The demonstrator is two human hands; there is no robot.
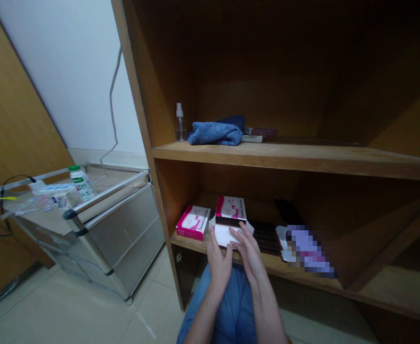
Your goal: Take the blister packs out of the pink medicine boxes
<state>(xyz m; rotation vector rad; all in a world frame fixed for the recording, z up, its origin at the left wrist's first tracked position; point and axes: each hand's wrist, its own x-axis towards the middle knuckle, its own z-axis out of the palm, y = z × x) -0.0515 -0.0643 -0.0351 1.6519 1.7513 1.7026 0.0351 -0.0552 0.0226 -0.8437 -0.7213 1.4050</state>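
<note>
Fingers of the left hand (219, 260) lie extended along the left edge of a white flap (225, 236), thumb apart from them; fingers of the right hand (249, 251) are loosely spread over its right part. Neither hand is closed around anything, and how firmly they touch, I cannot tell. The flap belongs to the open box (231, 207), which sits on the lower shelf (192, 242) straight ahead of the fingertips, its mouth facing the person. Its long axis seems to run away from the hands, into the shelf, though foreshortening leaves that unsure. The right hand is nearer to the mouth, its fingertips reaching about to the lip; the left is at the flap's left side. Beneath both forearms are two knees in jeans (235, 296).

Pink boxes number two: the open one, and a shut box (194, 222) just to its left. On the right are dark packs (265, 235), too shadowed to count, then one white piece (282, 241) and one blocked-out purple thing (312, 253).

On the upper shelf (285, 155) are one spray bottle (180, 129), one blue towel (215, 134) and two slim boxes (262, 131). Well apart, leftward, one cart (134, 220) carries one green-capped bottle (82, 185) among smaller clutter
</note>
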